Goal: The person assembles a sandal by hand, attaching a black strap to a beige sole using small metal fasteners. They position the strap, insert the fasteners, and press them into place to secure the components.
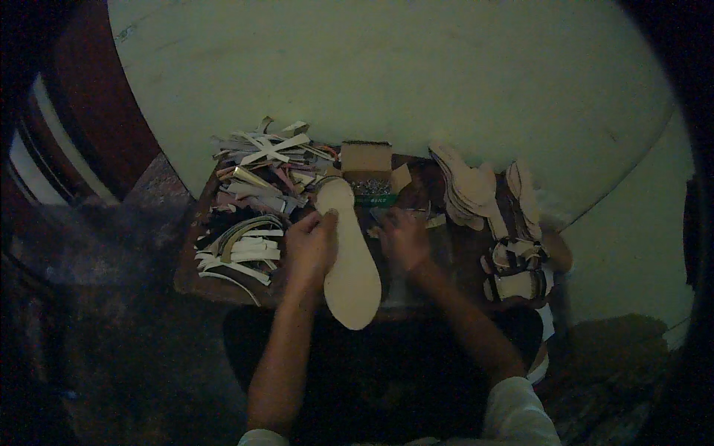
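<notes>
My left hand [312, 241] is closed on the edge of a pale insole [353, 279]. The insole stands lengthwise in front of me, its narrow heel end away from me and its broad end over the table's near edge. To its right, my right hand [405, 238] is low over the dark table, fingers bent together. The dim light hides what those fingers hold, if anything. Just beyond them is an open cardboard box [368, 157] with a green front, full of small metal bits that look like tacks [370, 186].
Heaped strips [271, 152] in white, gold, pink and grey cover the table's left side, with curved white straps [242, 256] nearer me. Stacked insoles [468, 186] lie at the right, in front of strapped sandal pieces [517, 271]. A pale wall [394, 67] rises behind the table.
</notes>
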`<state>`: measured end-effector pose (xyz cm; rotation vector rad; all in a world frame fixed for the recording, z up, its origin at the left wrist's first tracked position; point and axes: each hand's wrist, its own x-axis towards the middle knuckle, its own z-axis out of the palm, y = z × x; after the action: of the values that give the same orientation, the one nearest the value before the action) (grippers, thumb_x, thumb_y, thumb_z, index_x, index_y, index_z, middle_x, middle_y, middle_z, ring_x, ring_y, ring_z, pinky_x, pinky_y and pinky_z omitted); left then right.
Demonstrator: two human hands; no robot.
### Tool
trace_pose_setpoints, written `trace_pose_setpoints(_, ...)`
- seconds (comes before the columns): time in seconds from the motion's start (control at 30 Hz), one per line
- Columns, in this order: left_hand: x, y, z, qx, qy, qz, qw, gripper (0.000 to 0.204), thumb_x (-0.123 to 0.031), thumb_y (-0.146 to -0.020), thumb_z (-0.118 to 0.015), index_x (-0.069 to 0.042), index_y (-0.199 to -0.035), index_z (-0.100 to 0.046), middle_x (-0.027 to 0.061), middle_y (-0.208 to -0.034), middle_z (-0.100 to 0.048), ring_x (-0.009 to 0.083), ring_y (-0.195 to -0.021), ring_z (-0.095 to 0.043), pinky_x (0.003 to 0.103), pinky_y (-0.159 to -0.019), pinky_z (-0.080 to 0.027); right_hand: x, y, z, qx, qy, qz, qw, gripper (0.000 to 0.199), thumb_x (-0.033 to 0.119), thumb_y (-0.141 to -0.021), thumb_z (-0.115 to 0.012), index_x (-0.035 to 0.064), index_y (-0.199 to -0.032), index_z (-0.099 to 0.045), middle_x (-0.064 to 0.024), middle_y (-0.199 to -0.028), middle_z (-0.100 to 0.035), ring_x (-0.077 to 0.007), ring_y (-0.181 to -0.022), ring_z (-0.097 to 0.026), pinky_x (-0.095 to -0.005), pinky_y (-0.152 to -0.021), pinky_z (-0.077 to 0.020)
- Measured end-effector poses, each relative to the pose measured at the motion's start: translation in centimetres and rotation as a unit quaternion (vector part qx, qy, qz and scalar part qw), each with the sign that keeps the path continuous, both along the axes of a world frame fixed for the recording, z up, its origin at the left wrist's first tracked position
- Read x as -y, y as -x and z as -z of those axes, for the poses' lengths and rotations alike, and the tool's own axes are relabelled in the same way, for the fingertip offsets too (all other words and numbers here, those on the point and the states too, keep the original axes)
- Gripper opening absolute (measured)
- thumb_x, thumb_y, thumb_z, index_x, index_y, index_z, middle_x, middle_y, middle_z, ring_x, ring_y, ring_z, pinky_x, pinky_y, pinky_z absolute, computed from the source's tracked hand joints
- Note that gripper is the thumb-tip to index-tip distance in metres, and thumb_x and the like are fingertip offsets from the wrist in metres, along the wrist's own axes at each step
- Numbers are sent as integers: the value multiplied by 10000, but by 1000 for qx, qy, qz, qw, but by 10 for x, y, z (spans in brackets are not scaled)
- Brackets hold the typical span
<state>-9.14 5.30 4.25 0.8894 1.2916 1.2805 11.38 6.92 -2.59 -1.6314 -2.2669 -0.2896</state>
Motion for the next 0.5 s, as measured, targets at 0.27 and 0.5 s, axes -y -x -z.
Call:
trace_pose_setpoints(0.27, -16, 9, 29, 142, 55, -25, 988, 166, -177, -877, -670, -15, -846, -654, 32, -769, -625, 122, -651, -556, 285, -615, -445, 10, 18, -9, -114, -35, -20, 993, 356, 235, -947, -543, 8, -1218, -585, -194, -1262, -548, -390, -1150, -516, -470, -955, -449)
trace_pose_setpoints(0.5, -10, -2, 18, 109, 63, -35, 991, 196, -170, -877, -672, 12, -949, -670, 68, -840, -671, 147, -726, -625, 293, -691, -499, -68, 15, -46, -303, 22, -41, 952, 227, 149, -894, -604, -16, -1029, -680, -204, -1002, -666, -372, -935, -640, -444, -848, -500)
